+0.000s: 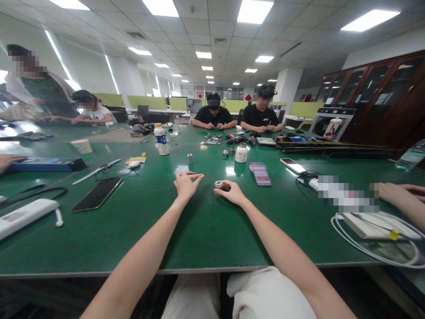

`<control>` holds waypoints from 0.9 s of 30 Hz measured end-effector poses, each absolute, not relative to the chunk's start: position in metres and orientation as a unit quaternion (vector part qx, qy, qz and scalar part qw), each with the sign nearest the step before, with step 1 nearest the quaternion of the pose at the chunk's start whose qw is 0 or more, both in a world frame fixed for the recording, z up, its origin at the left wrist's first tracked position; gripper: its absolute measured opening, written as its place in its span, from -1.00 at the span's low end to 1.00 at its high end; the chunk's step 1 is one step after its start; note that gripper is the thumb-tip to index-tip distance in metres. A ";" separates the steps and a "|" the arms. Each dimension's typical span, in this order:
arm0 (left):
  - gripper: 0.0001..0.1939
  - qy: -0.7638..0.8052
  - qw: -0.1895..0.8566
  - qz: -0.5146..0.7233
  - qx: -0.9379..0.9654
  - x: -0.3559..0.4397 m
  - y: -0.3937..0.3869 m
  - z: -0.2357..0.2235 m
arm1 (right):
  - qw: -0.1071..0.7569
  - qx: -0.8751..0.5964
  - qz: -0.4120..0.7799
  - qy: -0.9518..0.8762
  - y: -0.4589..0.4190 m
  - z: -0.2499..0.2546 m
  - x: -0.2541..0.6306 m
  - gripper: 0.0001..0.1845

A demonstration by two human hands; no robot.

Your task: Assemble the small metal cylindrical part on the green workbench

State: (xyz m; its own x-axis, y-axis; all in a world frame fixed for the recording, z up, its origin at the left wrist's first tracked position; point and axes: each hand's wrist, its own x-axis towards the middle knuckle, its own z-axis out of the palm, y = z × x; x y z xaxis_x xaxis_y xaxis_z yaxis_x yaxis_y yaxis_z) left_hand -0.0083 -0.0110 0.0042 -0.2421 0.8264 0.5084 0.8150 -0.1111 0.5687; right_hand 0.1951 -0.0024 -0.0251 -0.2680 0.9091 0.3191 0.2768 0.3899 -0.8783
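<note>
My right hand (233, 194) is closed around a small round metal part (218, 184) with a ringed top, low over the green table. Its exact kind is too small to make out. To the left of it, my left hand (186, 185) is held with thumb and fingers stretched out and apart, and nothing shows in it. Beyond my left hand a small grey metal cylinder (190, 158) stands upright on the table. Farther back to the right, some shiny metal pieces (226, 153) lie beside a white patterned jar (241, 153).
A bottle (161, 139) stands back left. A dark phone (97, 194) lies left, and a white phone (292, 166) lies right near a cable coil (375, 257). Another person's hand (392, 193) rests at the right. People sit across the green table (212, 243).
</note>
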 end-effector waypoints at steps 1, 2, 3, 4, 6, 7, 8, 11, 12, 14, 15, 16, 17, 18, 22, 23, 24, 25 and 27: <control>-0.79 0.689 -0.011 0.387 0.613 -0.015 -0.011 0.001 | 0.436 -0.419 0.360 -0.710 -0.002 -0.025 0.195 -0.58; -0.80 0.705 -0.021 0.358 0.611 -0.020 -0.011 -0.004 | 0.436 -0.419 0.360 -0.711 -0.003 -0.026 0.196 -0.57; -0.80 0.716 -0.029 0.337 0.611 -0.024 -0.011 -0.008 | 0.435 -0.419 0.359 -0.712 -0.003 -0.026 0.196 -0.56; -0.80 0.722 -0.035 0.325 0.610 -0.026 -0.011 -0.011 | 0.434 -0.419 0.357 -0.713 -0.003 -0.026 0.196 -0.55; -0.81 0.720 -0.044 0.320 0.614 -0.027 -0.010 -0.014 | 0.432 -0.420 0.354 -0.716 -0.003 -0.026 0.197 -0.55; -0.81 0.711 -0.047 0.327 0.621 -0.025 -0.010 -0.014 | 0.430 -0.420 0.352 -0.717 -0.003 -0.026 0.197 -0.55; -0.81 0.696 -0.045 0.338 0.631 -0.021 -0.010 -0.012 | 0.429 -0.420 0.352 -0.718 -0.004 -0.026 0.197 -0.56; -0.80 0.618 -0.023 0.401 0.675 -0.003 -0.015 -0.001 | 0.433 -0.411 0.360 -0.717 -0.003 -0.027 0.197 -0.56; -0.80 0.586 -0.015 0.424 0.690 0.004 -0.018 0.002 | 0.435 -0.408 0.362 -0.716 -0.003 -0.027 0.197 -0.56; -0.79 0.534 0.007 0.451 0.715 0.021 -0.024 0.006 | 0.435 -0.404 0.364 -0.717 -0.002 -0.028 0.197 -0.56; -0.80 0.518 0.020 0.454 0.725 0.028 -0.027 0.007 | 0.435 -0.404 0.363 -0.718 -0.001 -0.028 0.197 -0.57; -0.80 0.506 0.034 0.454 0.733 0.035 -0.029 0.006 | 0.435 -0.405 0.361 -0.719 -0.001 -0.028 0.197 -0.58; -0.80 0.497 0.049 0.453 0.739 0.039 -0.031 0.005 | 0.435 -0.406 0.358 -0.720 0.000 -0.029 0.197 -0.59; -0.79 0.490 0.061 0.454 0.742 0.043 -0.032 0.003 | 0.434 -0.405 0.354 -0.722 0.000 -0.029 0.197 -0.59; -0.76 0.483 0.084 0.456 0.743 0.044 -0.032 -0.002 | 0.426 -0.410 0.336 -0.733 0.001 -0.030 0.197 -0.60; -0.76 0.485 0.087 0.458 0.740 0.043 -0.032 -0.002 | 0.425 -0.414 0.332 -0.734 0.001 -0.031 0.197 -0.60; -0.76 0.486 0.091 0.463 0.736 0.042 -0.031 -0.002 | 0.425 -0.416 0.331 -0.733 0.001 -0.031 0.197 -0.60; -0.76 0.484 0.097 0.470 0.732 0.042 -0.031 -0.002 | 0.426 -0.417 0.332 -0.731 0.001 -0.031 0.197 -0.60; -0.76 0.477 0.105 0.478 0.730 0.041 -0.030 -0.001 | 0.429 -0.415 0.336 -0.729 0.000 -0.031 0.197 -0.58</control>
